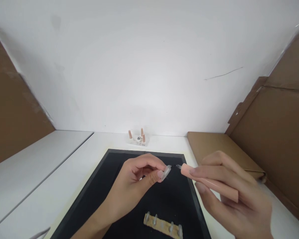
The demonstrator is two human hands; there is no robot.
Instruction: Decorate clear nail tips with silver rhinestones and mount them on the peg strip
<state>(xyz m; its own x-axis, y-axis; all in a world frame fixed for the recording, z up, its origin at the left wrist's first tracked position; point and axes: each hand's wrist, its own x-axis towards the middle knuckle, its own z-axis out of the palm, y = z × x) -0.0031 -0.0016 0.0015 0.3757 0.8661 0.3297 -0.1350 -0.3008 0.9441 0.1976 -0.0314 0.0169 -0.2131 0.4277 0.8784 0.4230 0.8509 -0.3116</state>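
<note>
My left hand (pixel 134 186) pinches a small clear nail tip (pixel 166 172) between thumb and fingers, above the black mat (pixel 154 199). From the right, my right hand (pixel 229 189) holds a pink-handled brush (pixel 214 186) in its closed fingers. The dark bristle end (pixel 174 165) meets or nearly meets the upper edge of the nail tip; exact contact is too small to tell. Below them, a tan strip (pixel 161 225) lies on the mat with several clear pieces standing along it.
At the back stands a clear tray (pixel 137 142) with pink-capped bottles (pixel 142 131). A flat cardboard box (pixel 214 142) lies at the back right. Cardboard panels rise on the left (pixel 12 109) and right (pixel 276 126), and a white wall (pixel 139 66) closes the back.
</note>
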